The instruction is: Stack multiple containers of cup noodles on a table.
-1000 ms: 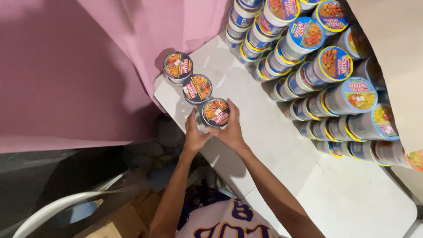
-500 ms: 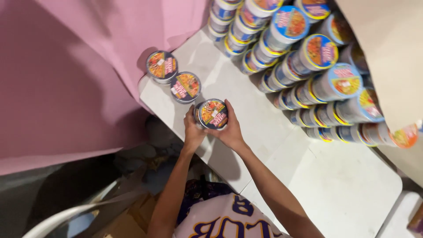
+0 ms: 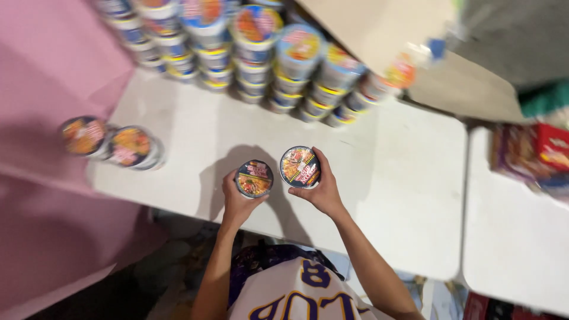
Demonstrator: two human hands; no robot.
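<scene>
Item one, as I see it from the head camera: my left hand (image 3: 236,201) is wrapped around a round dark-lidded instant noodle cup (image 3: 254,178), fingers closed on its side wall, the lid facing up at me. Item two: my right hand (image 3: 320,191) is clamped on a second round noodle cup with a red and black printed lid (image 3: 300,167), held just beside the first, the two cups near each other but, as far as I can tell, not touching. Both cups sit over the near part of the white flat-topped bench (image 3: 385,178); I cannot tell whether their bases rest on it or hang just above it. Item three: a pair of matching noodle cups with orange printed lids (image 3: 109,144) stands at the left end of the bench, side by side, well apart from the hands. Item four: a stacked row of blue and yellow banded noodle cups (image 3: 255,53) lines the far edge of the bench, several tiers high, lids tilted toward me. Item five: a pink cloth (image 3: 53,65) hangs along the left side. Item six: a tan cardboard sheet (image 3: 379,29) lies behind the stacks. Item seven: red and purple snack packets (image 3: 533,154) lie on a second white surface (image 3: 515,249) to the right.
</scene>
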